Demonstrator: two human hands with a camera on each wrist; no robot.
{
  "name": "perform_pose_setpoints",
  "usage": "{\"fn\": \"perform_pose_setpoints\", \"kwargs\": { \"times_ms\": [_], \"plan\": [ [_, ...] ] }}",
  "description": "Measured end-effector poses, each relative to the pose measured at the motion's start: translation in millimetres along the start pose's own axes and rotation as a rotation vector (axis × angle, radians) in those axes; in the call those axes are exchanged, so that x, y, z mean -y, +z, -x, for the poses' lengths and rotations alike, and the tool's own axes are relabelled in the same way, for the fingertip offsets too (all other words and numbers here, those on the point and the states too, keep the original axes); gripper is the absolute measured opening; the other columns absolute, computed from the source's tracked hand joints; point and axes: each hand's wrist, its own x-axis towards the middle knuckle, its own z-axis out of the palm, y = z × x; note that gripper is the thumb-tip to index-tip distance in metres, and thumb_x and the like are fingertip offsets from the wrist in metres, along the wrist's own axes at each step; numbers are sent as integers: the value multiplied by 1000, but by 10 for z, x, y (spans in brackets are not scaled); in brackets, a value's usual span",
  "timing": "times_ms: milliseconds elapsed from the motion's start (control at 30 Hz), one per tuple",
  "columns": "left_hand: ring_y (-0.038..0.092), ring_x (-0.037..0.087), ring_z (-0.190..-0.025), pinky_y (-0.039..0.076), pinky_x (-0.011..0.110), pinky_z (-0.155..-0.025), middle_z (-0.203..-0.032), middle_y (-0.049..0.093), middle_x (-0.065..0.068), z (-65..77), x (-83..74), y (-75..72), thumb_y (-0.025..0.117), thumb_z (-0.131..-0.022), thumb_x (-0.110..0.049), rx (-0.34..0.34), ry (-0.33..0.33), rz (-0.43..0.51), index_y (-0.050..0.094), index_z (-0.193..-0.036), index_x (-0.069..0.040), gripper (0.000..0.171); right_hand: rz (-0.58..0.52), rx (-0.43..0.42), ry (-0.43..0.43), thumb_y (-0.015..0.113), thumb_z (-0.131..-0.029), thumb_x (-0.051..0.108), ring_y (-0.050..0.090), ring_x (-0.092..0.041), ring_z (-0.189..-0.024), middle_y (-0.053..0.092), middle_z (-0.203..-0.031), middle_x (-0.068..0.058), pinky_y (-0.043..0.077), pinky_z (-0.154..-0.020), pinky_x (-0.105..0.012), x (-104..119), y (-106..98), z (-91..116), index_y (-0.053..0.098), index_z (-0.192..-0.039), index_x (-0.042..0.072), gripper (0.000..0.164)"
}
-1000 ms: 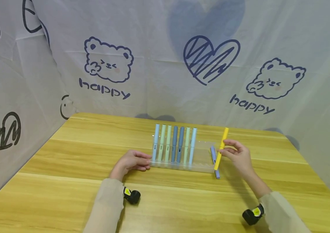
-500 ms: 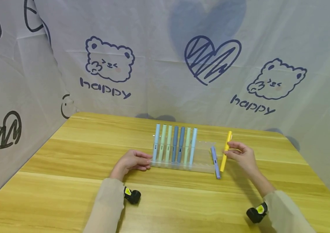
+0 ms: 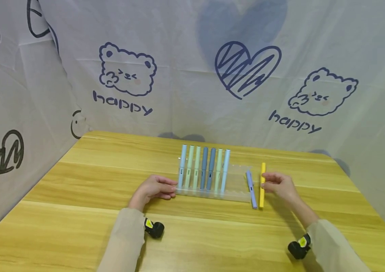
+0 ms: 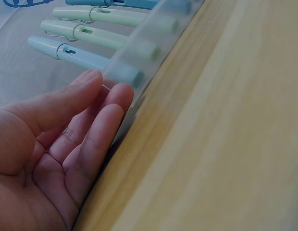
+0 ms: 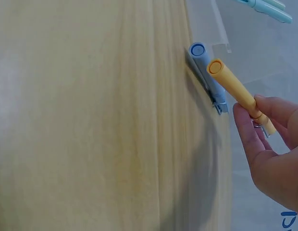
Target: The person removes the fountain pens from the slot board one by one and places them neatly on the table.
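Observation:
A clear plastic pen holder [image 3: 238, 179] stands on the table, with a row of capped pens in light blue, green and dark blue upright in its left and middle part. My left hand [image 3: 153, 187] grips the holder's left end; in the left wrist view its thumb and fingers meet at the lower corner. A yellow pen [image 3: 262, 198] is pinched by its upper part between the thumb and fingers of my right hand [image 3: 282, 186]. Just left of it, a purple pen [image 3: 251, 190] lies on the table beside the holder's right end.
Bare wooden tabletop [image 3: 212, 238] stretches in front of the holder and to both sides. Behind and at the sides hangs a white cloth [image 3: 185, 94] printed with bears and hearts.
My right hand has moved the yellow pen from over the purple one to its right, then lowered it and turned it nearly upright in view. The left hand and holder have stayed still.

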Motion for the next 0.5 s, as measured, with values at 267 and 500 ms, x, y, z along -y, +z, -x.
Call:
{"fn": "perform_pose_setpoints", "kwargs": {
  "times_ms": [267, 500],
  "plan": [
    [64, 19, -70, 54, 27, -63, -84, 66, 15, -8, 6, -4, 61, -81, 3, -6, -2, 2, 57, -110, 11, 30, 31, 35, 89, 59, -82, -4, 58, -6, -72, 56, -99, -22, 54, -68, -31, -23, 29, -33, 44, -117, -19, 41],
    [64, 19, -70, 54, 28, -63, -85, 65, 16, -2, 5, 0, 62, -81, 3, -4, -5, -1, 57, -110, 11, 31, -5, 27, 125, 60, -80, -8, 58, -7, -68, 57, -89, -13, 54, -64, -29, -56, 70, -85, 42, -116, -20, 42]
  ]
}}
